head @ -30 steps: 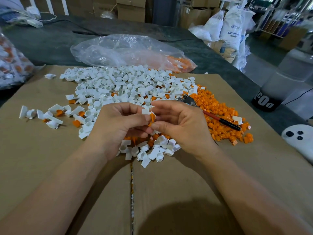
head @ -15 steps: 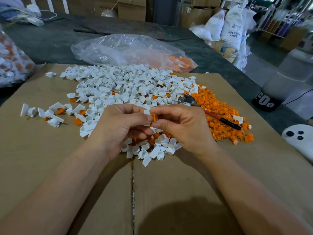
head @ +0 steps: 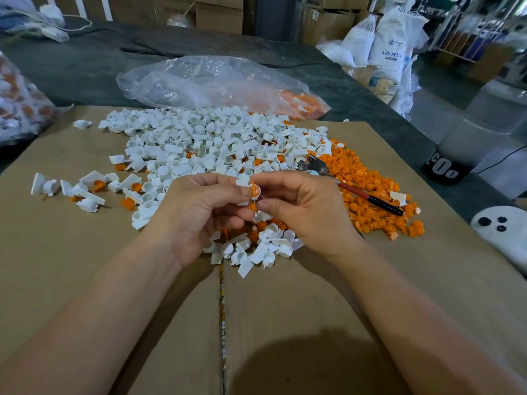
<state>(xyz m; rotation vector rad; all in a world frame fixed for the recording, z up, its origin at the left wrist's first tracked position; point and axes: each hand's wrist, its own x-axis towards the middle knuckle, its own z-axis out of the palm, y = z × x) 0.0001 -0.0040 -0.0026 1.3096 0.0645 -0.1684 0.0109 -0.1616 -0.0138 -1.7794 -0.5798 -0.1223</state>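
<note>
Orange round plastic cap is held in the air just above the near heap of parts, between the two hands, in the head view. It meets a small white plastic fitting. The pair are held up close, probably so the person can line the cap up with the fitting's socket and press it home.

The left hand grips the fitting, with its thumb and curled fingers clamped on the white piece to steady it. The right hand pinches the cap between forefinger and thumb, fingertips closed tight on its rim, the other fingers curled loosely beneath. Whether the cap is already seated I cannot tell, because the fingers hide the joint.

Both supplies lie within easy reach on the brown cardboard sheet: the heap of loose white plastic fittings straight ahead and the heap of loose orange caps to the right. A red-and-black-handled metal tool lies on the orange heap, untouched. Behind, a crumpled clear plastic bag rests on the dark table.
</note>
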